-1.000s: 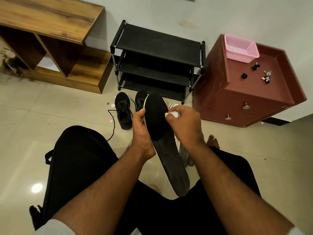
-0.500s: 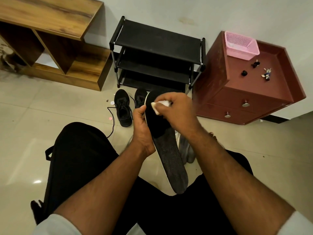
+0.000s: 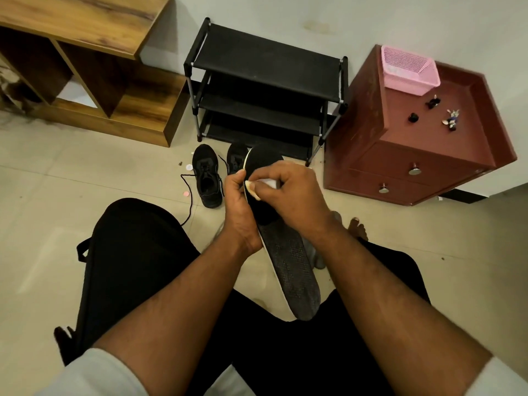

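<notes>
Black insole (image 3: 288, 261), gripped by the left hand (image 3: 240, 212), gets wiped near its toe by the right hand (image 3: 294, 195) pinching a white cloth (image 3: 265, 182), heel seemingly untouched.

No text, brand, number or sign can be read anywhere; the long black foam insole (image 3: 288, 267) shows only a dotted weave; the black lace-up shoe (image 3: 207, 178) and the pink plastic mesh basket (image 3: 408, 70) carry no legible marks.

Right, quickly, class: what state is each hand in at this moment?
Left hand: closed, gripping the black insole by its edge.
Right hand: closed, pinching a white cloth against the insole's upper part.
</notes>
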`<state>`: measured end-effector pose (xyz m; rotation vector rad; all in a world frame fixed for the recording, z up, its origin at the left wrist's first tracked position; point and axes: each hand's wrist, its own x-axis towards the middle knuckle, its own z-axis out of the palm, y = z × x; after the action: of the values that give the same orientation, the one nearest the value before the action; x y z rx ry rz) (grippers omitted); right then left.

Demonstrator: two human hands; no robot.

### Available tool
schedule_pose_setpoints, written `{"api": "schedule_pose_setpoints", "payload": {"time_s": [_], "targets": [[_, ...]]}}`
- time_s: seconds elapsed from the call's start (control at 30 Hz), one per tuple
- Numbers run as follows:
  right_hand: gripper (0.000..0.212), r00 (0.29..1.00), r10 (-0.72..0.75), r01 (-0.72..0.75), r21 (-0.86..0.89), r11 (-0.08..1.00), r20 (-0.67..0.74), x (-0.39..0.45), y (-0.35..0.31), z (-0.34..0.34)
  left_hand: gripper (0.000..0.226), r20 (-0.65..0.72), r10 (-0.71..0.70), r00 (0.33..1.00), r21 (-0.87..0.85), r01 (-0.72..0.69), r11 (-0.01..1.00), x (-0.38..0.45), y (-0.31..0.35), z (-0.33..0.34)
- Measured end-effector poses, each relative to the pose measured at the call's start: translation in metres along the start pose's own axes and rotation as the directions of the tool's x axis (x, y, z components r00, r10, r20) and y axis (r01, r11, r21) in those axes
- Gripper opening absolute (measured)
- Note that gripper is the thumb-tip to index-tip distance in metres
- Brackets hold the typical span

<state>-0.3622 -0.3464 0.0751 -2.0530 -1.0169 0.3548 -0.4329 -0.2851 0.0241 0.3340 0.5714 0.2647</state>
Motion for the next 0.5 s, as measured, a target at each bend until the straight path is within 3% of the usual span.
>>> {"api": "schedule_pose_setpoints", "payload": {"time_s": [0.23, 0.4, 0.5], "targets": [[0.014, 0.972, 0.055, -0.107, -0.227, 0.968, -0.227, 0.017, 0.035, -0.027, 0.064, 0.048, -0.046, 0.998, -0.009, 0.046, 0.999, 0.0, 0.005, 0.006], [0.011, 0.958, -0.245, 0.196, -0.284, 0.939, -0.149, 0.013, 0.014, -0.017, 0.058, 0.036, -0.023, 0.999, 0.01, 0.022, 1.0, 0.0, 0.003, 0.004], [0.015, 0.95, -0.311, 0.285, -0.357, 0.89, -0.017, 0.02, 0.013, -0.01, 0.057, 0.024, -0.037, 0.999, 0.017, 0.037, 0.999, -0.001, 0.002, 0.003]]}}
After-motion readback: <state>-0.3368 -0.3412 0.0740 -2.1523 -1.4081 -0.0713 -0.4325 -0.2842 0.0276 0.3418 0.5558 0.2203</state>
